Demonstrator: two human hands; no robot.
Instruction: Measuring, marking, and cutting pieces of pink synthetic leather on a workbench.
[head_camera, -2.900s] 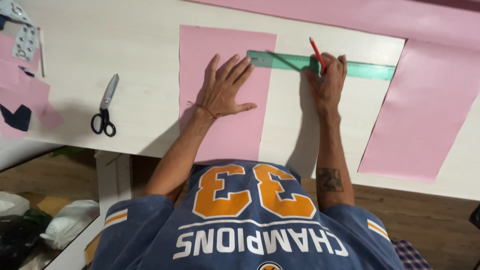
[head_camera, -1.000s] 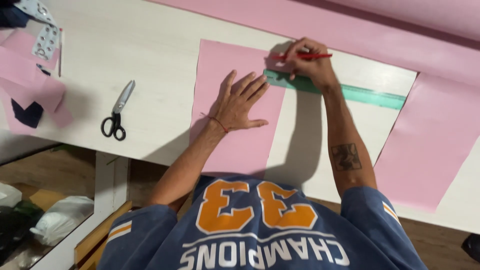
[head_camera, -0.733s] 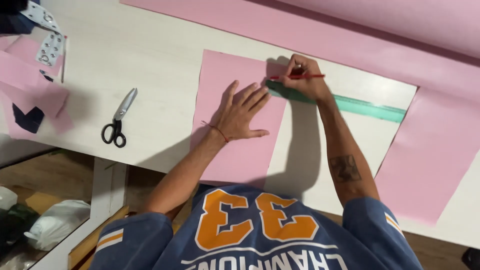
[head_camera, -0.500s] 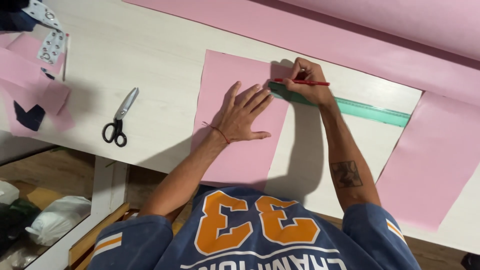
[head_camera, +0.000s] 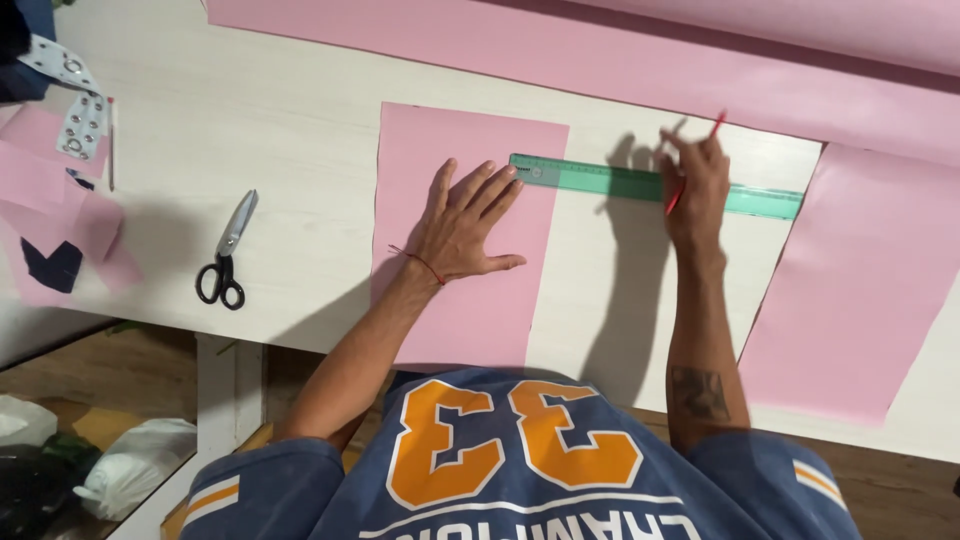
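My left hand (head_camera: 467, 218) lies flat with fingers spread on a pink sheet of paper (head_camera: 430, 150) on the white table (head_camera: 250, 110). Its fingertips touch the left end of a green ruler (head_camera: 600, 180) that lies across the sheet's right edge. My right hand (head_camera: 694, 188) grips a red pencil (head_camera: 712, 128) and rests on the ruler towards its right end, off the sheet.
Black-handled scissors (head_camera: 226, 252) lie left of the sheet. Pink and dark blue scraps (head_camera: 55, 230) and a strip with metal eyelets (head_camera: 75, 120) are at the far left. A second pink sheet (head_camera: 860, 290) lies at the right, a long pink roll (head_camera: 600, 60) along the back.
My right hand with the red pencil has slid rightwards along the ruler, from the pink sheet's edge to near the ruler's right end. The left hand stays pressed on the sheet.
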